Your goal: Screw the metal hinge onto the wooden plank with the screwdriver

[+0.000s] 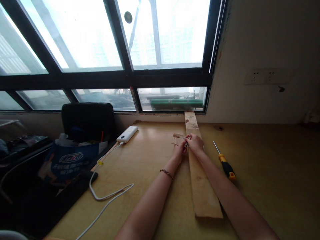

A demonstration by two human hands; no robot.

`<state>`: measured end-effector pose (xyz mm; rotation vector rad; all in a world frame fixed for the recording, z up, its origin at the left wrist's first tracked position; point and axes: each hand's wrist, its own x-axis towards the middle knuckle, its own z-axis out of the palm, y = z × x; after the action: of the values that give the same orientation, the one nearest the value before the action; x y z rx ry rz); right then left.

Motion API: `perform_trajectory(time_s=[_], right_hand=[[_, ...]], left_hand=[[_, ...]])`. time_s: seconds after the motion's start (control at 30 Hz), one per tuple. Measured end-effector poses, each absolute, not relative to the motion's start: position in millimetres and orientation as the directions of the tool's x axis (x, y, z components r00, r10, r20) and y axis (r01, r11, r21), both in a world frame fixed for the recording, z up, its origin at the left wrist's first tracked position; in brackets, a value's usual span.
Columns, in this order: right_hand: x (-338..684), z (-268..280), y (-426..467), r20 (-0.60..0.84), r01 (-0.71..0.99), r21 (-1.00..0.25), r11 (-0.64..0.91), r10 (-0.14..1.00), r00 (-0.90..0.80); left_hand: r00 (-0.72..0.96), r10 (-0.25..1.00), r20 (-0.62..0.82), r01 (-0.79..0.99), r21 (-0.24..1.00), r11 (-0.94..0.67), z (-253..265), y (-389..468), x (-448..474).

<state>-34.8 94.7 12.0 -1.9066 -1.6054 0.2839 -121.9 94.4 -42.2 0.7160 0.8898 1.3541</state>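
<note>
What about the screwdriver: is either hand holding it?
No, the screwdriver lies on the table, apart from the left hand and the right hand.

We have two bare arms: left forearm (150, 203) and right forearm (228, 193) uncovered as far as the bottom edge of the frame. Left hand (179, 151) and right hand (196, 144) bare too. On our left wrist, lower centre of frame, one thin bracelet (167, 173): dark brown, knobbly, braided or beaded, we can't tell which.

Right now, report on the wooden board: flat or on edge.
Flat: the wooden board lies with its broad face up on the table.
</note>
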Motion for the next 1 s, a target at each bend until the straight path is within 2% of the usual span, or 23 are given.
perform_trajectory(time_s=[0.43,0.63,0.8,1.0], right_hand=[[-33,8,98,0.22,0.782,-0.619,-0.071,0.94,0.259],[-27,8,104,0.178,0.724,-0.689,-0.027,0.962,0.205],[-25,4,110,0.129,0.664,-0.746,-0.05,0.967,0.219],[-23,-5,115,0.154,0.61,-0.792,-0.028,0.957,0.244]], left_hand=[[-0.008,0.992,-0.122,-0.52,0.848,0.1,-41,94,-122],[-0.036,0.992,-0.12,-0.51,0.856,0.085,-41,94,-123],[-0.038,0.995,-0.095,-0.508,0.859,0.062,-41,93,-122],[-0.029,0.998,-0.056,-0.477,0.878,0.035,-41,92,-122]])
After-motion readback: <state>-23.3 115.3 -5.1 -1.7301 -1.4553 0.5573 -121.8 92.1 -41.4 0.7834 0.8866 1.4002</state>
